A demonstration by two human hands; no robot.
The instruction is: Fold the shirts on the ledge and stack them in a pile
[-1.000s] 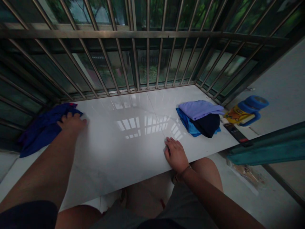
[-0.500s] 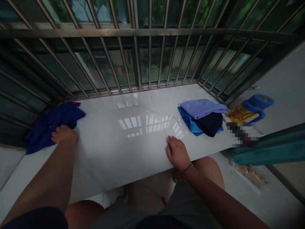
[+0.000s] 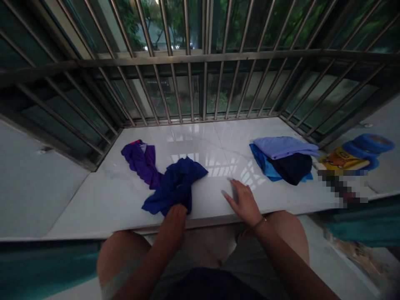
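Left-hand grip: the left hand (image 3: 176,216), fingers curled, grasps the near edge of a dark blue garment (image 3: 175,181).
Blue garment's place: crumpled on the white ledge (image 3: 93,200), towards its front edge, one corner pointing out to the right.
Purple garment (image 3: 142,164): bunched just behind and to the left, its lower end meeting the blue one.
Right hand (image 3: 245,204): holding nothing, thumb apart from the fingers, near the ledge's front edge; cannot tell whether the fingertips touch it.
Folded pile, right: lavender cloth (image 3: 283,146) on top, navy cloth (image 3: 292,168) and bright blue cloth (image 3: 262,162) beneath.
Far right: a blue-and-yellow bottle (image 3: 350,156), tilted in view.
Behind the ledge: metal window bars (image 3: 204,91), greenery beyond.
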